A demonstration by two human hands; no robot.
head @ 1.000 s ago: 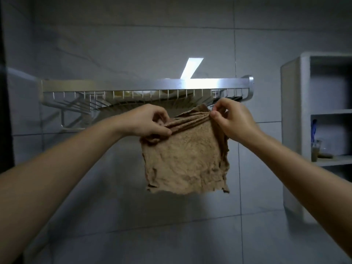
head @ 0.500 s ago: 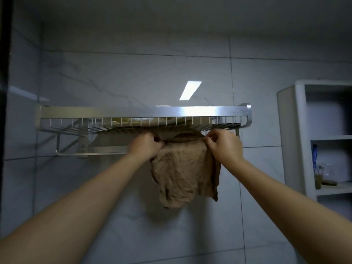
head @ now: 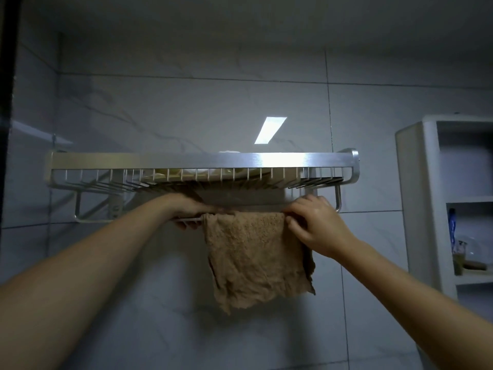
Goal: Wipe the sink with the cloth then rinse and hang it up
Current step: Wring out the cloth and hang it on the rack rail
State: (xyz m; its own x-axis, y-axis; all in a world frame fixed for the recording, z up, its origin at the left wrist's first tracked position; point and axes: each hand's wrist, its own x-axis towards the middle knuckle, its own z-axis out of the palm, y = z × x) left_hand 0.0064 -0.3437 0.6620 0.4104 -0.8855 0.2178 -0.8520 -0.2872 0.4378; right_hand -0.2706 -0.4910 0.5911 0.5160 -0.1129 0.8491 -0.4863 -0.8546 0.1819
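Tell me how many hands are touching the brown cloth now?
2. The left hand is at the cloth's upper left corner, by the rail under the shelf. The right hand holds its upper right edge. Parts of the fingers are hidden.

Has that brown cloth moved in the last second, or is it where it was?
Yes. The cloth went up and back: it now drapes over the bar under the metal rack.

The cloth point(head: 256, 259) now drapes over the rail point(head: 90, 219) under the rack, spread flat; both hands point(head: 317, 225) sit higher, at the rail.
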